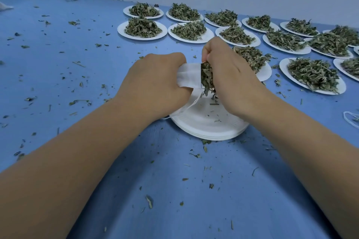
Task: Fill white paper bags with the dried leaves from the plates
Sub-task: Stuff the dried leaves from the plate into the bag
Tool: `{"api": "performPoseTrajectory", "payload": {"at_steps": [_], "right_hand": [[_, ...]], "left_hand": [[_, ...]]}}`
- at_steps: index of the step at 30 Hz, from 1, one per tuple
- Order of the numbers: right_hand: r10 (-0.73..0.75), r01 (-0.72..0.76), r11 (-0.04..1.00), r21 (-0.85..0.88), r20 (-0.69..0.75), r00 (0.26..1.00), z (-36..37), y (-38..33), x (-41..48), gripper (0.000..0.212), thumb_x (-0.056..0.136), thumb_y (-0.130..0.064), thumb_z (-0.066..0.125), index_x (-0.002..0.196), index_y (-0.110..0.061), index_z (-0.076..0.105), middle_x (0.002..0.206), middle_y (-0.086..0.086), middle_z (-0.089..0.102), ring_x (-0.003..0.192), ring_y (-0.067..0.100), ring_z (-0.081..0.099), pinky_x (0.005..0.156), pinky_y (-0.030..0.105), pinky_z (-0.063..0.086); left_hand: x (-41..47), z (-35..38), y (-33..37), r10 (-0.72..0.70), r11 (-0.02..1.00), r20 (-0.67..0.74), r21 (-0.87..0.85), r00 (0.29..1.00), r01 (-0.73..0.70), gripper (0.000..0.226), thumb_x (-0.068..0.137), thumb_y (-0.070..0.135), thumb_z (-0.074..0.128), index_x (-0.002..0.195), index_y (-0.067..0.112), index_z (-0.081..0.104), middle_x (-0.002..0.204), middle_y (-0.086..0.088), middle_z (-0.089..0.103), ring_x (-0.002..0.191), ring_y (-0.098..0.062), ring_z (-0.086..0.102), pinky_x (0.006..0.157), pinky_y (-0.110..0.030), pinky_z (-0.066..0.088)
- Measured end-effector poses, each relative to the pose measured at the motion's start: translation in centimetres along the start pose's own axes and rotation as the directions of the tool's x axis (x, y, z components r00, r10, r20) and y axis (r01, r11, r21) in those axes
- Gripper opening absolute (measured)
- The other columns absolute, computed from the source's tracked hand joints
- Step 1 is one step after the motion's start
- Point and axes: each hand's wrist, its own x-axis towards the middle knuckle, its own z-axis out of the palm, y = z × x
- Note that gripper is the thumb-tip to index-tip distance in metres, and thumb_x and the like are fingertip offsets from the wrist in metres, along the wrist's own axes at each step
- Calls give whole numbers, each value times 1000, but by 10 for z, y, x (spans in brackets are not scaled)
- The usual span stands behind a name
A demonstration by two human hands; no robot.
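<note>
My left hand grips a small white paper bag with its mouth turned to the right. My right hand holds a clump of dried green leaves at the bag's mouth. Both hands hover over a stack of empty white plates with a few leaf crumbs on top. A thin white string hangs from the bag toward the stack. Just behind my right hand sits a plate of leaves, partly hidden.
Several white plates heaped with dried leaves stand in rows across the back and right of the blue table. Leaf bits lie scattered over the table. A loop of white string lies at the right edge. A pale wall runs behind.
</note>
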Motion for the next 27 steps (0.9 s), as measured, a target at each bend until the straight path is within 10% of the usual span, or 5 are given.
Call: {"api": "performPoseTrajectory", "payload": {"at_steps": [10,20,27], "right_hand": [[121,-144,948,284,95,988,-6,11,2,31,80,-28,69,100,-30,45,60,-14,48,46,8,39,40,19,33],[102,-127,877,464,78,992,-7,16,-5,8,81,-20,86,84,-22,79,83,-2,73,71,19,63,71,37,53],[131,-262,907,329,371,919,-15,4,5,35,88,-7,59,119,-4,73,121,22,70,115,36,66,105,49,51]], "left_hand": [[-1,-5,1,13,1000,67,25,998,-15,16,68,39,40,71,23,39,61,4,46,58,-13,44,51,-31,23],[1,-1,9,79,997,118,7,990,-81,33,71,43,44,95,24,54,71,6,54,71,-23,54,60,-38,43],[2,-2,5,74,997,118,19,990,-76,14,78,28,57,87,25,46,70,5,52,70,-26,51,55,-36,37]]}}
